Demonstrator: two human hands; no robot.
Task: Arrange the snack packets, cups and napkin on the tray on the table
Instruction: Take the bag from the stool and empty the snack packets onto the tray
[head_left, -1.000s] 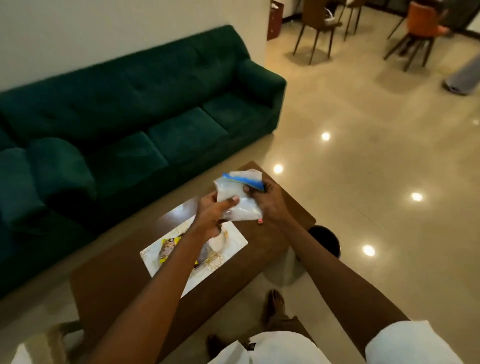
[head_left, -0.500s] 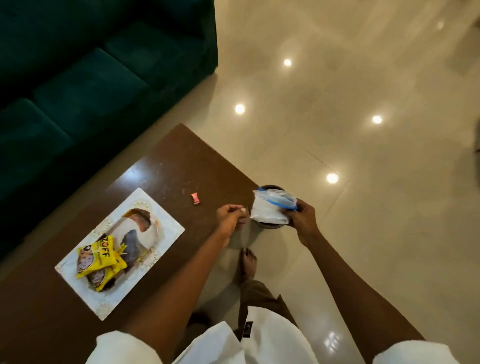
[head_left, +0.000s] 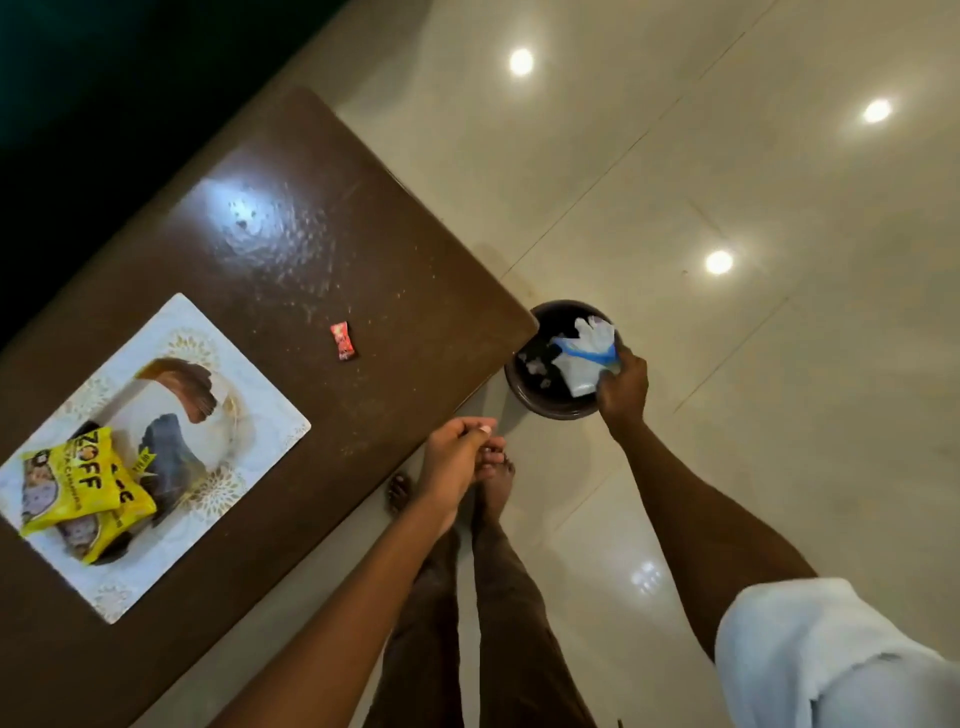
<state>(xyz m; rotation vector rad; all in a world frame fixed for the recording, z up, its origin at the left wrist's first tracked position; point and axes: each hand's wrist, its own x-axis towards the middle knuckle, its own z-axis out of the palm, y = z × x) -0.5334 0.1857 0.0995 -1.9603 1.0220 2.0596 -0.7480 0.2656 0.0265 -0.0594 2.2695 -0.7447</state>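
My right hand grips a white-and-blue bag over the bin, just off the counter corner. My left hand, curled shut and seemingly empty, is nearer the tray; packets lie on it.

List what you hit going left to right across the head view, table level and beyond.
yellow snack packets → white tray → red candy wrapper → left hand → dark bin → right hand, its grip on a white and blue plastic bag over the bin.
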